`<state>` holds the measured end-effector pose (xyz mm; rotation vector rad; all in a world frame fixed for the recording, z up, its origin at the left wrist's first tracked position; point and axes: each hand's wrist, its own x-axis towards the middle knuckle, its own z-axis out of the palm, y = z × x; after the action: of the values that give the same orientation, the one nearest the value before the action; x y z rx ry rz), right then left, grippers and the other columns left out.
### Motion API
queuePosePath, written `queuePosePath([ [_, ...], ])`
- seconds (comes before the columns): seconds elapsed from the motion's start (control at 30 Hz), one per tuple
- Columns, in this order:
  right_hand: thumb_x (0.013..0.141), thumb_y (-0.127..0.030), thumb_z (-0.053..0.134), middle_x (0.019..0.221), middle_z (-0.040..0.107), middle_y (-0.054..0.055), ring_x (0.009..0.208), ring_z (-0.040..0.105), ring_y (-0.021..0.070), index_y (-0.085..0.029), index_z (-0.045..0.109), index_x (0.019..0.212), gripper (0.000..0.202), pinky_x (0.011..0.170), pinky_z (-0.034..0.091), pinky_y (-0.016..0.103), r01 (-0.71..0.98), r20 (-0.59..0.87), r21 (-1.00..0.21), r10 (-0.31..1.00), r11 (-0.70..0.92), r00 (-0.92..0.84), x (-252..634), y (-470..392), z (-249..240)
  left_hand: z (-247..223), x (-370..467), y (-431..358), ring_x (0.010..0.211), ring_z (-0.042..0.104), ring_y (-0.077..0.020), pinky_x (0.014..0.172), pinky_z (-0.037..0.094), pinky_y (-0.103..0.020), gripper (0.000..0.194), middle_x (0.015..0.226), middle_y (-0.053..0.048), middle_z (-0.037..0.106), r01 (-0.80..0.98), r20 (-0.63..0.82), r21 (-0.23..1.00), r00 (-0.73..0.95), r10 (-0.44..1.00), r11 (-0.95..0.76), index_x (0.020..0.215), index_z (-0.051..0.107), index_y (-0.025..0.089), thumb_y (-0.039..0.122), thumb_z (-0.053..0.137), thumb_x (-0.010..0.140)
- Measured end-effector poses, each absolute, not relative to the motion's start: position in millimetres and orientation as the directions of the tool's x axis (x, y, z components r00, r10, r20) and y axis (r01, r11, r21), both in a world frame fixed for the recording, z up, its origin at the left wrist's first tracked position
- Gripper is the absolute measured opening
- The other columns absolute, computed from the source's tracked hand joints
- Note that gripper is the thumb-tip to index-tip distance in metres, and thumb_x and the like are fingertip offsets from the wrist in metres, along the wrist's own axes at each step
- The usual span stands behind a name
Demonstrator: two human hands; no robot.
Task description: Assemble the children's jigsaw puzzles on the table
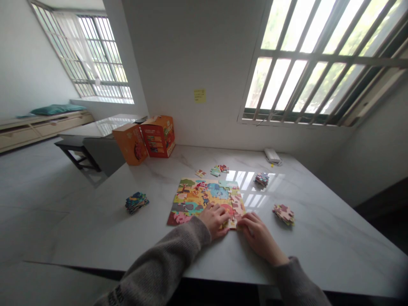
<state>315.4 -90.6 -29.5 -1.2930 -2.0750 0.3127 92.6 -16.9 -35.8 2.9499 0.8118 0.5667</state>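
A colourful jigsaw puzzle (194, 197) with a farm scene lies flat on the table, mostly joined. My left hand (216, 219) rests on its lower right part, fingers lying over the pieces. At the lower right corner, my right hand (256, 233) has its thumb and fingers closed on the edge of a puzzle piece (240, 222), which my fingertips mostly cover. A narrow seam shows between the right-hand column and the rest of the picture. Just beyond the puzzle's far edge lie a loose yellowish piece (200, 173), a light green piece (215, 171) and red pieces (224, 168).
Stacks of pieces stand around the puzzle: a dark blue stack (137, 202) on the left, a mixed stack (262, 179) at the back right, a pink stack (283, 214) on the right. Orange boxes (159, 136) and a white device (272, 156) sit near the wall.
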Motion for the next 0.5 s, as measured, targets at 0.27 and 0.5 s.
queuePosePath([
  [0.27, 0.093, -0.013, 0.047, 0.086, 0.062, 0.006, 0.087, 0.056, 0.0226, -0.023, 0.065, 0.085, 0.022, 0.078, 0.051, 0.037, 0.721, 0.413, -0.499, 0.863, 0.481, -0.290, 313.8, -92.0, -28.8, -30.4, 95.2, -20.8, 0.098, 0.053, -0.0235, 0.087, 0.044, -0.039, 0.025, 0.101, -0.006, 0.061, 0.464, 0.319, 0.152, 0.813, 0.487, -0.873, 0.111, 0.068, 0.030, 0.039, 0.061, 0.089],
  [0.5, 0.090, -0.008, 0.049, 0.091, 0.062, 0.007, 0.091, 0.057, 0.0232, -0.025, 0.068, 0.095, 0.026, 0.078, 0.053, 0.036, 0.782, 0.407, -0.402, 0.858, 0.476, -0.313, 310.6, -97.2, -26.2, -37.6, 94.8, -19.2, 0.097, 0.054, -0.0237, 0.086, 0.045, -0.039, 0.027, 0.099, -0.006, 0.062, 0.471, 0.348, 0.136, 0.801, 0.487, -0.871, 0.114, 0.068, 0.031, 0.039, 0.058, 0.091],
])
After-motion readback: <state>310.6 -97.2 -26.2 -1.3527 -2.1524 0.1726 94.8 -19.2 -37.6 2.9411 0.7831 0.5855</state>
